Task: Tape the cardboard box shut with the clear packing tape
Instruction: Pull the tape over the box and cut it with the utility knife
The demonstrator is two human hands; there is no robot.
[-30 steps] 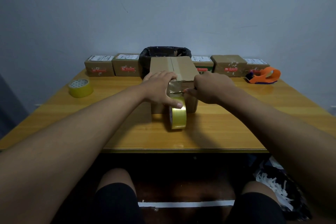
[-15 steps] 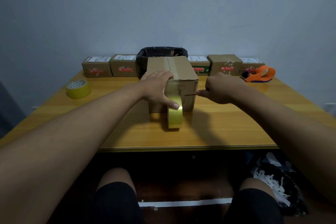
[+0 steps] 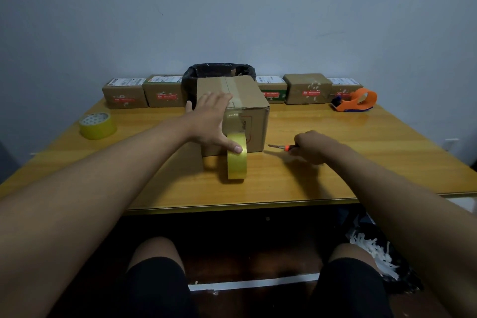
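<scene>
Cardboard box (image 3: 254,121) under flat left hand (image 3: 210,121), right hand (image 3: 311,146) gripping knife (image 3: 280,147), dispenser (image 3: 357,100) behind

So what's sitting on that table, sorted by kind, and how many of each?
Cardboard boxes: 6, the big one under the left hand plus a back row of five
Tape rolls: 2
Tape dispenser: 1
Knife: 1, in the right hand
Lined bin: 1
Total: 11
</scene>
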